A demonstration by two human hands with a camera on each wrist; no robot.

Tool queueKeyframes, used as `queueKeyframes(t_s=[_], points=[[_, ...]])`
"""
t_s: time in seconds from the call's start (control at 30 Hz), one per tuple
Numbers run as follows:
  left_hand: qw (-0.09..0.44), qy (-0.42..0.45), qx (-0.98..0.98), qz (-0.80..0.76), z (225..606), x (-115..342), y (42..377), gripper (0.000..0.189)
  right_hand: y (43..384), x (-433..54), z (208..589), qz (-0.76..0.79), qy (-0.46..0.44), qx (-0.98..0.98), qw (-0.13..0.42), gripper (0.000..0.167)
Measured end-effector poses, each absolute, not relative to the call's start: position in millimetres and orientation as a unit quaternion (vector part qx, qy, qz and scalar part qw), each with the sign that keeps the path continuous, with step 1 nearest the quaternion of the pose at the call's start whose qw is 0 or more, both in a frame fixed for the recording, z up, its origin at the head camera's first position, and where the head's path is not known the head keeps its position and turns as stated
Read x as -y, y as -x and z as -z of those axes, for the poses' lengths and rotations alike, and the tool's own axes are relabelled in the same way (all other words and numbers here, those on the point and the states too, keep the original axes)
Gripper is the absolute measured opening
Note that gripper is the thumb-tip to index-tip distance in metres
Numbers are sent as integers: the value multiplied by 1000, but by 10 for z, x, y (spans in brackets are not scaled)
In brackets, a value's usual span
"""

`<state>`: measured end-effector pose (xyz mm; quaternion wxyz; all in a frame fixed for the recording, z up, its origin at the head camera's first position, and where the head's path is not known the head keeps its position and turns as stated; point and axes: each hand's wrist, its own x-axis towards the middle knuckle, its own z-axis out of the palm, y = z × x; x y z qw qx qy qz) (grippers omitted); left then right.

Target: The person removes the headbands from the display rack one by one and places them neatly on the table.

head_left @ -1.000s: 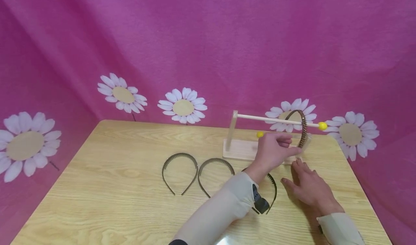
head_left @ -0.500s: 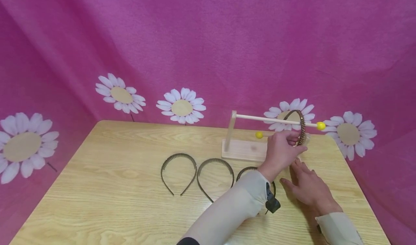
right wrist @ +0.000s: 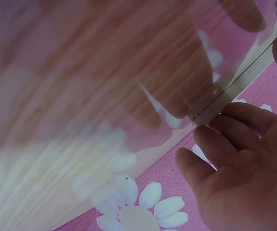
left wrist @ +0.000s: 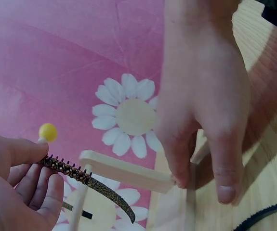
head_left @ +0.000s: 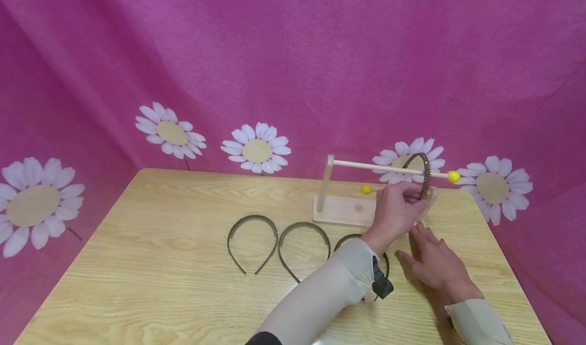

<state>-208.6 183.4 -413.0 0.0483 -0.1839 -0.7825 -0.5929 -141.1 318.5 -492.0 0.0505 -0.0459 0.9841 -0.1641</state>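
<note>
My left hand (head_left: 397,207) pinches a brown toothed headband (head_left: 428,177) near the right end of the wooden stand's upper rod (head_left: 366,166). The headband arches over that rod, just inside its yellow ball tip (head_left: 453,176). In the left wrist view, thumb and fingers grip the headband's toothed part (left wrist: 63,167), with its ends pointing away. My right hand (head_left: 441,268) lies low on the table, fingertips touching the right end of the stand's base (head_left: 343,210). In the right wrist view, that hand (right wrist: 249,168) shows relaxed fingers beside a reflective, blurred surface.
Dark toothed headbands lie on the wooden table (head_left: 160,284): one at left (head_left: 253,218), one in the middle (head_left: 304,225), and one partly under my left forearm (head_left: 350,237). A lower rod ends in a yellow ball (head_left: 366,189). A pink flowered curtain (head_left: 293,70) stands behind.
My left hand and wrist have shifted a little to the right, uncovering more of the stand's base. The headband stays over the rod. My right hand has not moved.
</note>
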Motion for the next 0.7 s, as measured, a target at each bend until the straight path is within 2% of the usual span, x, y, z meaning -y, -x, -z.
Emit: queueKeyframes(t_s=[0.13, 0.4, 0.7], points=[[53, 194, 779, 594, 4075, -1825, 2067, 19, 1410, -3185, 4918, 166, 50, -984, 46, 89], [30, 205, 757, 620, 3918, -1780, 1986, 23, 1422, -3181, 4926, 172, 47, -983, 51, 92], [49, 229, 756, 611, 3762, -1719, 1936, 23, 1427, -3181, 4917, 174, 51, -982, 50, 90]])
